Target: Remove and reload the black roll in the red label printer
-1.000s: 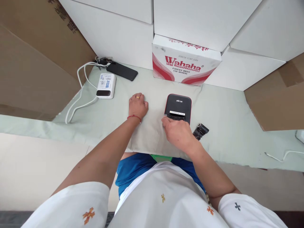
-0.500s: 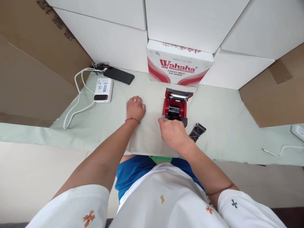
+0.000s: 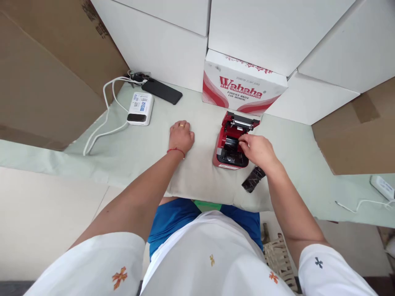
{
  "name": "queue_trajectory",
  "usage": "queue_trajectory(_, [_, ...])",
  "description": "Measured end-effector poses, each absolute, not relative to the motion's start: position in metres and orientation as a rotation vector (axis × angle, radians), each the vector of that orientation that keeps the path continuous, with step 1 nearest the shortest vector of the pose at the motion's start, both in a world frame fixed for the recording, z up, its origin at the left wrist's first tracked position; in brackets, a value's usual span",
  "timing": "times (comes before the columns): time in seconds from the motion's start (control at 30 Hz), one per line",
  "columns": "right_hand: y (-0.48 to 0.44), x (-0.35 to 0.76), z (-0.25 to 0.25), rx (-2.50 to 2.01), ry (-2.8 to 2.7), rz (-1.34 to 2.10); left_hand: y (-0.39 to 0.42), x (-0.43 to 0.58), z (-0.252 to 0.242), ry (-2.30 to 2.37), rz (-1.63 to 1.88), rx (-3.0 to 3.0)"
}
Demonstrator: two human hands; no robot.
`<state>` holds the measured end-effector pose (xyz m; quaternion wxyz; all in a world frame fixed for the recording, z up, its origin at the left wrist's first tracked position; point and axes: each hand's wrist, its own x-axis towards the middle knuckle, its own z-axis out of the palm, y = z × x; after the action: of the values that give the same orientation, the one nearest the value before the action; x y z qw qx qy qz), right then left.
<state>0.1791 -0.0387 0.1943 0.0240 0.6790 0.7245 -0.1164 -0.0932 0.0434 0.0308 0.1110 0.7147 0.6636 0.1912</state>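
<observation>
A small red and black label printer (image 3: 218, 152) stands on the cloth-covered table with its lid tilted up. Inside it lies a shiny black ribbon roll (image 3: 231, 143), and dark film shows in front of it. My right hand (image 3: 258, 150) reaches in from the right, finger and thumb pinched at the roll's right end; the exact contact is partly hidden. A second black ribbon roll (image 3: 253, 179) lies on the cloth under my right wrist. My left hand (image 3: 181, 135), with a ring and red bracelet, rests closed on the table left of the printer, holding nothing visible.
Behind the printer stands a Wahaha water carton (image 3: 243, 84) against white boxes (image 3: 166, 49). At the left are a black phone (image 3: 162, 91), a white device (image 3: 140, 109) and white cables (image 3: 103, 133). Brown cardboard (image 3: 358, 127) borders the right side.
My right hand has moved from the printer's front edge to its right side, fingers now inside at the ribbon roll. My left hand stays resting on the table. The camera view has shifted slightly.
</observation>
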Motion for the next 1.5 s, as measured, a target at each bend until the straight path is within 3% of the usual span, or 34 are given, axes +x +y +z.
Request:
queue_trajectory(0.23, [0.002, 0.146, 0.163, 1.837, 2.055, -0.261, 0.044, -0.093, 0.031, 1.943, 0.57, 2.121])
queue_trajectory(0.47, [-0.014, 0.148, 0.177, 1.958, 2.135, -0.319, 0.044, -0.094, 0.029, 1.933, 0.58, 2.107])
queue_trajectory(0.53, [-0.034, 0.164, 0.188, 2.074, 2.282, -0.51, 0.045, -0.094, 0.028, 1.931, 0.595, 2.11])
queue_trajectory(0.67, [-0.069, 0.217, 0.201, 2.352, 2.318, -1.217, 0.045, -0.094, 0.027, 1.933, 0.62, 2.114])
queue_trajectory(0.73, [-0.079, 0.245, 0.193, 2.494, 2.228, -1.35, 0.045, -0.094, 0.028, 1.938, 0.61, 2.112])
queue_trajectory(1.0, [-0.092, 0.276, 0.122, 2.545, 1.993, -1.272, 0.044, -0.094, 0.028, 1.934, 0.586, 2.103])
queue_trajectory(1.23, [-0.121, 0.301, 0.112, 2.684, 1.92, -0.595, 0.043, -0.093, 0.03, 1.939, 0.585, 2.093])
queue_trajectory(1.5, [-0.134, 0.288, 0.101, 2.357, 1.884, -0.605, 0.043, -0.094, 0.031, 1.959, 0.567, 2.1])
